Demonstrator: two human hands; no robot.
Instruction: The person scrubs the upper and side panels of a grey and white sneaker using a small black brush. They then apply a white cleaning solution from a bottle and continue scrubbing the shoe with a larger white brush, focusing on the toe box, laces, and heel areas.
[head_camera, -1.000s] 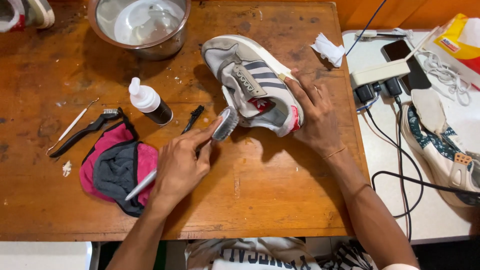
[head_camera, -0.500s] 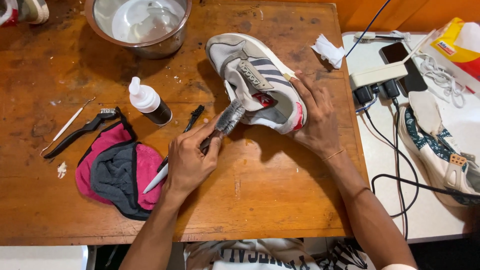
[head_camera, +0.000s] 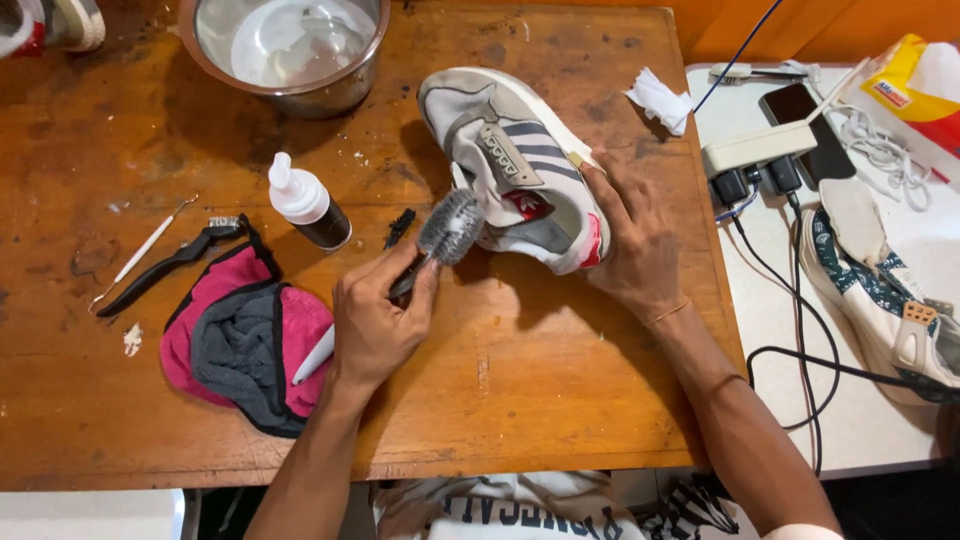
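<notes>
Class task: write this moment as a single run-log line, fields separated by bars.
left hand: holds brush at shoe side | right hand: steadies shoe on table | nearby: bottle, cloth, bowl

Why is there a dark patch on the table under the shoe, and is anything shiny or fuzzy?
Head view: the grey sneaker and the right hand cast a dark shadow on the wooden table; the metal bowl shows pale glare inside; the brush in the left hand looks slightly soft; the rest is sharp.
</notes>
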